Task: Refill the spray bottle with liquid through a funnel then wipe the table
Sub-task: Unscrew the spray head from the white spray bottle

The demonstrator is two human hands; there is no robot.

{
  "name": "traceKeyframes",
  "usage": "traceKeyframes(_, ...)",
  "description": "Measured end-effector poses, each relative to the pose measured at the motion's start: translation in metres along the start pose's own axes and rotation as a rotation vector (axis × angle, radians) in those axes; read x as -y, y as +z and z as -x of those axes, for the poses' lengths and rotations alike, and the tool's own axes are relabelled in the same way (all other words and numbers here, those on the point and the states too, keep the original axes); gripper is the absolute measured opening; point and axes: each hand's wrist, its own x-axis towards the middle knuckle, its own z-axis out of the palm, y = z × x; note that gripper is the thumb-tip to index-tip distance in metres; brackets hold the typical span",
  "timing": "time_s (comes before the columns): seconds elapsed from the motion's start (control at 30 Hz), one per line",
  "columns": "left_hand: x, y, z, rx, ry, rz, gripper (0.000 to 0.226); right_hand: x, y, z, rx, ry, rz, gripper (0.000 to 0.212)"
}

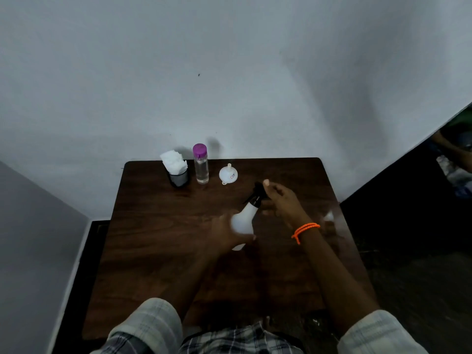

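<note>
Two hands on a tilted white spray bottle above a dark table, left hand curled round its base, right hand gripping the black sprayer top, funnel, clear bottle and tissues near the far edge

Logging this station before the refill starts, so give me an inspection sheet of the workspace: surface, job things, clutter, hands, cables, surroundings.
Surface: dark wooden table, set against the wall.
Job's things: white spray bottle, black spray head still on, tilted; white funnel lying spout up; clear bottle with purple cap, upright; tissues in a dark holder.
Clutter: nothing seen.
Hands: left hand holds the spray bottle's body; right hand at the spray head, its grip blurred; orange bracelet on the right wrist.
Cables: nothing seen.
Surroundings: pale wall behind; dark floor at right.
</note>
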Motion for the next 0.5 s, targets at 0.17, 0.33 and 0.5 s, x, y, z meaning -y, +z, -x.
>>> traceKeyframes(0.17, 0.005, 0.009, 0.0, -0.117, 0.019, -0.242, 0.087, 0.01, 0.02, 0.0, -0.248, 0.079, 0.299, 0.049)
traceKeyframes(0.33, 0.01, 0.007, 0.006, -0.196, 0.075, -0.278, 0.089, 0.005, 0.026, 0.002, -0.255, 0.114, 0.216, 0.018)
traceKeyframes(0.5, 0.019, -0.01, 0.003, -0.042, 0.035, -0.055, 0.08, 0.014, 0.02, 0.01, -0.029, 0.063, -0.003, 0.027)
